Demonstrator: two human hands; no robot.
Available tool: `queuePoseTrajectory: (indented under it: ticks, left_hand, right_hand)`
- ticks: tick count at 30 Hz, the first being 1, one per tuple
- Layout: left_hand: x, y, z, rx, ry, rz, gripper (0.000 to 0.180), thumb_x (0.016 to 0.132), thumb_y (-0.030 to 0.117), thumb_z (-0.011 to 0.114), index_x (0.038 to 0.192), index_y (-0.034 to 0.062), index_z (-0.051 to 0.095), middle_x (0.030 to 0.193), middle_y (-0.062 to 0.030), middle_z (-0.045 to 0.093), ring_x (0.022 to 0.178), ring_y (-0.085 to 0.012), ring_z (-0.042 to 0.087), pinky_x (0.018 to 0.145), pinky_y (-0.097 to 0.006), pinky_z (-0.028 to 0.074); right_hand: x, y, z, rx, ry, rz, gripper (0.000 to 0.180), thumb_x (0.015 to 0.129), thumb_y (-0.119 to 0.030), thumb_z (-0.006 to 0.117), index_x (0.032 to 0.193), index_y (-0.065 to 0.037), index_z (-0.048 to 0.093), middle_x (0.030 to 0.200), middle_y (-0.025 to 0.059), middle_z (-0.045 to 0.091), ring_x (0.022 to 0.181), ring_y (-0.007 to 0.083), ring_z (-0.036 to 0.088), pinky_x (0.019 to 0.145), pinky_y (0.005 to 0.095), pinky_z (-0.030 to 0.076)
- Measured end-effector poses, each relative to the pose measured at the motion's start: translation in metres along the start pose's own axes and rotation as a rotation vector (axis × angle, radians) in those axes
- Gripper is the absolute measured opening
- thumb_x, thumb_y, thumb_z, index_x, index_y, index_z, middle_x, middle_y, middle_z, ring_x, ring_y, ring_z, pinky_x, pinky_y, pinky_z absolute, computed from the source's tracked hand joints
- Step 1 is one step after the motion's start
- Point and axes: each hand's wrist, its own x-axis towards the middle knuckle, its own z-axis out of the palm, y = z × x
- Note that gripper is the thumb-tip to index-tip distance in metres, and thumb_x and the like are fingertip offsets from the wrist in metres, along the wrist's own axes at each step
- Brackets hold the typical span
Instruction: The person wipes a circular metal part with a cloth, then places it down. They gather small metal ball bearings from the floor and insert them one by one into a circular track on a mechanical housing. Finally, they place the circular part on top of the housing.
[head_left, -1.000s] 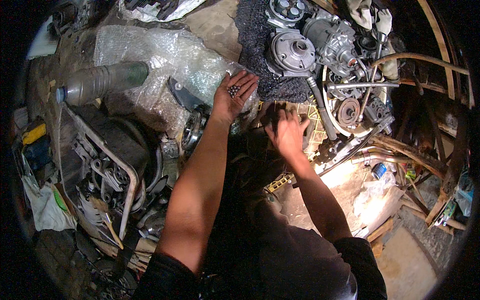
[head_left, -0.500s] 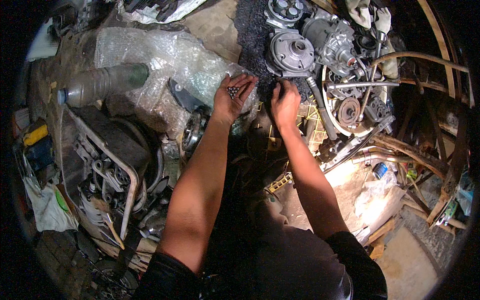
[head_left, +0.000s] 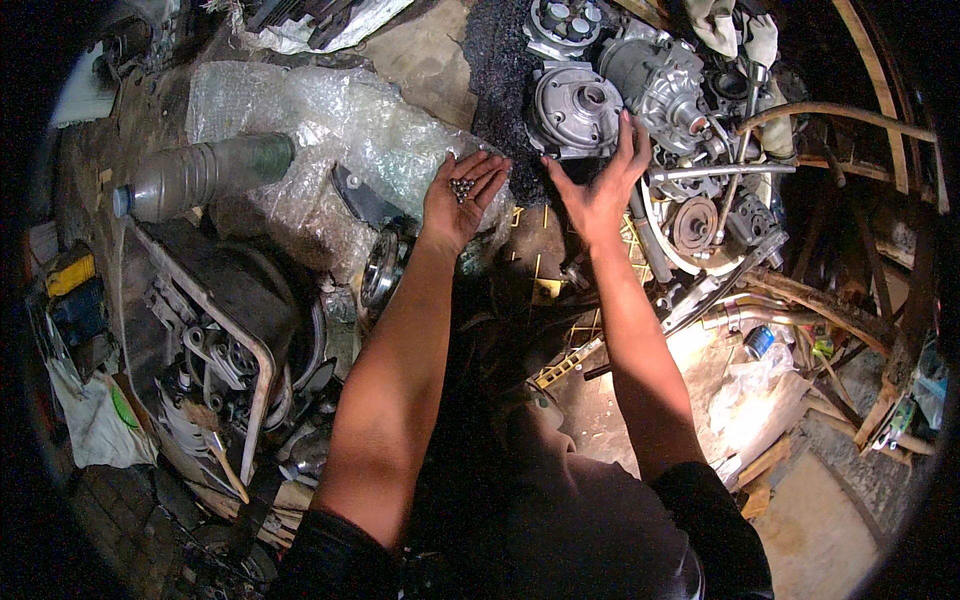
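Observation:
Several small shiny steel balls (head_left: 461,188) rest in the palm of my left hand (head_left: 450,218), which is turned up and cupped with its fingers loosely curled. My right hand (head_left: 598,205) spreads its thumb and fingers at the near side of a round grey metal housing (head_left: 568,118) with a raised hub. Its fingertips are by the housing's right edge and the thumb by its lower left. Whether they touch it I cannot tell. Beyond that housing stands a smaller round metal part (head_left: 563,25); a larger finned casing (head_left: 655,85) is just to the right.
Bubble wrap (head_left: 320,110) and a plastic bottle (head_left: 215,172) lie at the left. A bin of metal parts (head_left: 262,400), with a paintbrush (head_left: 222,450), stands nearer. At the right, a round tray (head_left: 652,225) holds metal parts, and a curved wooden stick (head_left: 850,112) juts out beyond it.
My right hand has moved up and to the right toward the grey housing, and its fingers have gone from bunched to spread. My left hand with the steel balls has stayed nearly still.

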Motion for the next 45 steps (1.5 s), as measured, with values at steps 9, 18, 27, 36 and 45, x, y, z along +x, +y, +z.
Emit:
queuePoseTrajectory:
  ticks: [9, 18, 27, 36, 45]
  left_hand:
    - [-0.002, 0.001, 0.0, 0.061, -0.018, -0.026, 0.049, 0.107, 0.035, 0.036, 0.124, -0.0094, 0.048, 0.122, -0.0259, 0.059, 0.125, -0.0387, 0.054, 0.114, -0.046, 0.041]
    - [0.0, -0.002, -0.007, 0.007, -0.056, -0.029, 0.051, 0.106, 0.035, 0.035, 0.127, -0.0111, 0.045, 0.126, -0.0295, 0.056, 0.126, -0.0418, 0.053, 0.115, -0.049, 0.04]
    - [0.002, -0.004, -0.008, 0.038, -0.047, -0.02, 0.053, 0.108, 0.037, 0.03, 0.12, -0.0113, 0.049, 0.121, -0.0289, 0.059, 0.123, -0.0393, 0.056, 0.111, -0.047, 0.045]
    - [0.001, -0.004, -0.007, 0.039, -0.049, -0.019, 0.053, 0.108, 0.036, 0.029, 0.12, -0.0115, 0.049, 0.12, -0.0288, 0.06, 0.122, -0.0394, 0.056, 0.111, -0.048, 0.044]
    - [-0.005, -0.001, 0.004, 0.073, 0.013, -0.022, 0.052, 0.108, 0.035, 0.029, 0.121, -0.0121, 0.047, 0.12, -0.0294, 0.06, 0.122, -0.0406, 0.056, 0.111, -0.048, 0.045]
  right_hand:
    - [0.077, -0.017, -0.014, -0.537, -0.567, -0.217, 0.093, 0.064, -0.027, 0.088, 0.145, -0.032, 0.044, 0.14, 0.0263, 0.043, 0.123, 0.0474, 0.046, 0.101, 0.0529, 0.042]
    - [0.098, -0.002, -0.005, -0.33, -0.452, -0.229, 0.077, 0.066, -0.033, 0.086, 0.136, -0.024, 0.055, 0.137, 0.0265, 0.045, 0.117, 0.0482, 0.049, 0.099, 0.054, 0.041]
    - [0.106, -0.008, 0.017, -0.324, -0.441, -0.281, 0.07, 0.07, -0.037, 0.084, 0.133, -0.023, 0.058, 0.137, 0.0231, 0.046, 0.116, 0.0476, 0.048, 0.1, 0.0541, 0.04]
    - [0.089, 0.005, -0.011, -0.085, -0.175, -0.377, 0.052, 0.083, -0.028, 0.076, 0.13, -0.013, 0.059, 0.125, 0.0206, 0.056, 0.116, 0.0396, 0.053, 0.1, 0.0469, 0.044]
    - [-0.031, 0.032, -0.002, 0.107, -0.139, 0.039, 0.018, 0.084, -0.001, 0.062, 0.101, 0.001, 0.068, 0.099, 0.0226, 0.068, 0.093, 0.04, 0.066, 0.085, 0.0444, 0.051]
